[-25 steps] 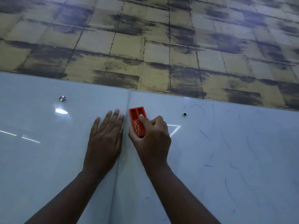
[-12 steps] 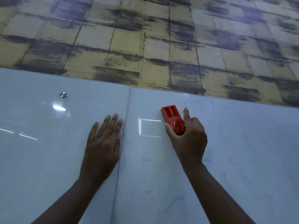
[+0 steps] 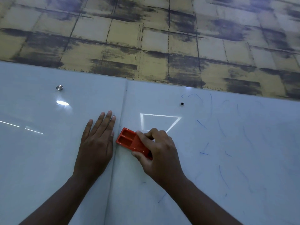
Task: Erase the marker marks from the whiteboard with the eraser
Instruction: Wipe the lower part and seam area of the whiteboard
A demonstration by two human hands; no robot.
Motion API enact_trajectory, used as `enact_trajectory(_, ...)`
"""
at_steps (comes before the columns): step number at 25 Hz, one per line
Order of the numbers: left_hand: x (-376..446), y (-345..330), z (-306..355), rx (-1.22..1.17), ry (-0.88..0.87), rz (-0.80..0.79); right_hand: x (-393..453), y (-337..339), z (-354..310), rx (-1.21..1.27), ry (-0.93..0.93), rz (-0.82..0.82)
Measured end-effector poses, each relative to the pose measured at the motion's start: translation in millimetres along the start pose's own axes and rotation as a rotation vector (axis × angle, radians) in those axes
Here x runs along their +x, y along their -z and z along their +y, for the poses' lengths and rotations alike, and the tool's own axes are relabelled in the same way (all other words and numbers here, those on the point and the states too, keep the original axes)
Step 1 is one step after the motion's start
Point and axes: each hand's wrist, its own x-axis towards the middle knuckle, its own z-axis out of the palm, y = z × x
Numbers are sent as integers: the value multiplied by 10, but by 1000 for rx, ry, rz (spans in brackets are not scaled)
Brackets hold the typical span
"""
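A glossy whiteboard [image 3: 243, 159] in two panels fills the lower view, with a vertical seam [image 3: 120, 135] between them. My right hand [image 3: 159, 153] grips a red eraser [image 3: 128, 140] and holds it against the right panel just beside the seam. My left hand [image 3: 97, 143] lies flat with straight fingers on the left panel, its edge next to the seam. Faint blue marker marks [image 3: 201, 124] are scattered over the right panel, to the right of and below my right hand.
A metal mounting stud [image 3: 59, 87] sits on the left panel and a small dark one [image 3: 182, 103] on the right. Above the board is a wall of yellow and dark tiles [image 3: 154, 46]. Light reflections [image 3: 159, 120] shine on the board.
My right hand has slid the eraser from the seam out to the right and back left and down to the seam. My left hand has stayed flat in place.
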Motion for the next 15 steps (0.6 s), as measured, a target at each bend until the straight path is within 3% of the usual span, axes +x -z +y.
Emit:
enact_trajectory(3, -40, 29, 31, -1, 10, 19, 174, 51, 100, -107, 73, -8)
enact_trajectory(9, -80, 44, 43, 7, 8, 33, 803, -53, 161, -71, -146, 34)
enact_trajectory(15, -118, 46, 24, 3, 6, 19, 206, 29, 68, -57, 73, -51)
